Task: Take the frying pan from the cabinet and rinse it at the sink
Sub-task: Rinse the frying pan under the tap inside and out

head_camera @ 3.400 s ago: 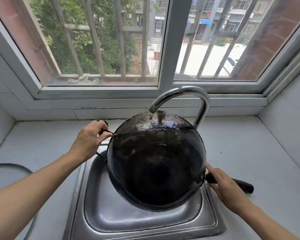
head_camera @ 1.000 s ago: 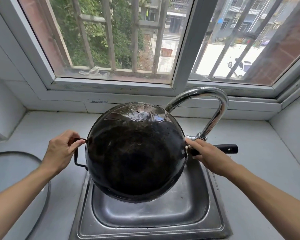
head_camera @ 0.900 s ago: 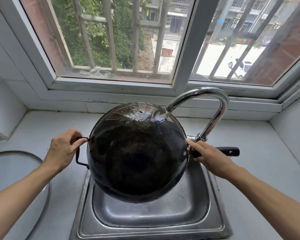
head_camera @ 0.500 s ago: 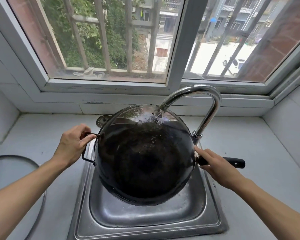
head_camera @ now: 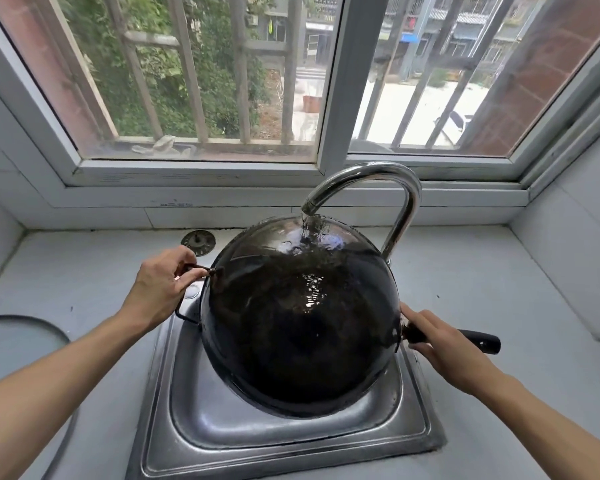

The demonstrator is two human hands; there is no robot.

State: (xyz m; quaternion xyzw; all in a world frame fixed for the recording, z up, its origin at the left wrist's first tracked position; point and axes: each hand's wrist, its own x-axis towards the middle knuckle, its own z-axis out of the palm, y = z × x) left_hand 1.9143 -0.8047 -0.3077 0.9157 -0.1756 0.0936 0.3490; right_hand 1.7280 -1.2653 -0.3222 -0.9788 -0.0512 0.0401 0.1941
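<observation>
- Two forearms reach in from the near edge of the bench (head_camera: 499, 271), one on each side of the steel sink (head_camera: 291, 441) set into it.
- The pan (head_camera: 298, 327), black and deep-bowled, is held over the sink basin, tipped steeply so its wet underside faces the camera and its lower rim hangs just above the basin floor.
- The right hand (head_camera: 444, 344) is curled round the long handle (head_camera: 478, 341) close to the pan's rim; the handle runs out to the right over the bench, so the pan's long axis lies left to right across the sink.
- The left hand (head_camera: 160, 289) pinches the small loop handle (head_camera: 187, 296) on the opposite rim, fingers closed on the wire.
- The pan sits between the two hands, each at one end of that axis; neither hand is clearly nearer, and any turn to wet another face would seemingly pivot about the line joining them.
- Water from the tap (head_camera: 371, 188) strikes the pan's upper, far part and sheets down the curve, glinting at the centre.
- A sink strainer (head_camera: 198, 241) lies on the bench behind the left hand, near the far edge.
- A round rimmed item shows at the left edge; what it is cannot be told.
- Beyond, a barred window (head_camera: 336, 81) looks out on trees and buildings.
- The rinse appears well under way.
</observation>
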